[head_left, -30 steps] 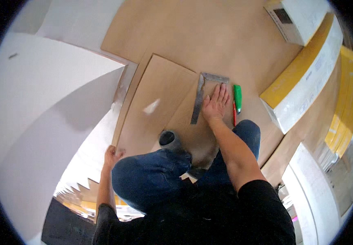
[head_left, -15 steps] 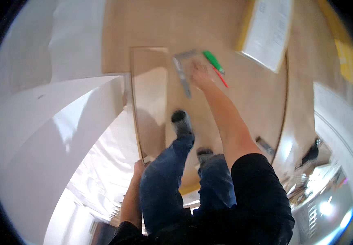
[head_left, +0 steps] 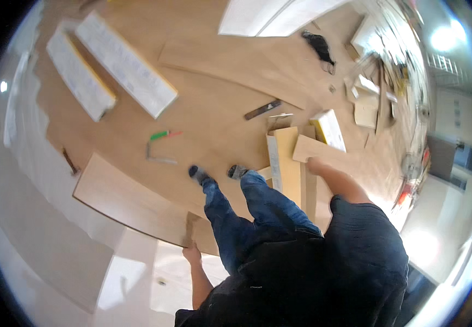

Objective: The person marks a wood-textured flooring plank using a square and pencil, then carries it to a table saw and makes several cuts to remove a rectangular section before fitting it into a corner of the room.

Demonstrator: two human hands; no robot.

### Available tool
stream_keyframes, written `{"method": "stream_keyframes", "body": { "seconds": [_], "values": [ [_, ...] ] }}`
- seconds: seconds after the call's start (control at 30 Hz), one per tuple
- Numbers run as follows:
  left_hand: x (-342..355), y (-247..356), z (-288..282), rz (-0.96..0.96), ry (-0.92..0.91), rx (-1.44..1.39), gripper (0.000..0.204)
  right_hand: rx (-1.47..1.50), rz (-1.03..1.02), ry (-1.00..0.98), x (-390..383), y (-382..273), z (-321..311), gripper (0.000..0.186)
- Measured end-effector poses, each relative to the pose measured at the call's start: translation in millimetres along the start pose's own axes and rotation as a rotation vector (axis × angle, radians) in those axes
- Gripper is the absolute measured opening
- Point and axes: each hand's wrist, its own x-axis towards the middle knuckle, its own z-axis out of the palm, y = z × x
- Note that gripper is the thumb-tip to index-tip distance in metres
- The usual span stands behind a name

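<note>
My left hand (head_left: 192, 254) grips the near edge of a long pale wood plank (head_left: 129, 193), which lies on the left beside my legs. A darker patch shows on the plank just above that hand. Out to the right, my right hand (head_left: 316, 165) is closed on the near edge of a short wood-coloured board (head_left: 326, 151); its fingertips are partly hidden and blurred. Under and beside this board stands an opened long carton (head_left: 287, 169). On the floor ahead of my feet lie a metal square (head_left: 159, 160), a green-handled tool (head_left: 159, 135) and a thin red stick (head_left: 175, 133).
Two long white cartons (head_left: 127, 65) lie ahead to the left. A dark bar-shaped tool (head_left: 263, 109) and a small white-and-yellow box (head_left: 329, 131) sit near the opened carton. A black bag-like item (head_left: 319, 46) and cardboard scraps (head_left: 365, 109) are farther right.
My right hand has left the metal square and green-handled tool and moved right to the short board. My view has turned right. The left hand still holds the plank.
</note>
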Motion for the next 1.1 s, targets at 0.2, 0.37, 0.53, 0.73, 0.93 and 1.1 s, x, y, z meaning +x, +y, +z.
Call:
{"method": "stream_keyframes", "body": {
  "seconds": [0.2, 0.37, 0.53, 0.73, 0.93, 1.1],
  "values": [
    [-5, 97, -2, 0.223, -0.044, 0.219, 0.039, 0.72, 0.571, 0.297, -183, 8, -5, 0.027],
    [-13, 189, 34, 0.293, -0.101, 0.426, 0.035, 0.801, 0.418, 0.023, -239, -60, 60, 0.038],
    [7, 268, 111, 0.497, -0.053, 0.609, 0.037, 0.995, 0.176, -0.202, -192, -69, 3, 0.047],
    [0, 396, 217, 0.589, -0.243, 0.81, 0.04, 1.423, 0.459, 0.332, -169, 47, -98, 0.04],
    [22, 528, 327, 0.662, -0.367, 0.99, 0.043, 1.611, 0.735, 0.45, -177, 127, -118, 0.04],
    [33, 652, 460, 0.715, -0.474, 1.105, 0.045, 1.502, 0.94, 0.132, -211, 121, -88, 0.041]
  ]
}}
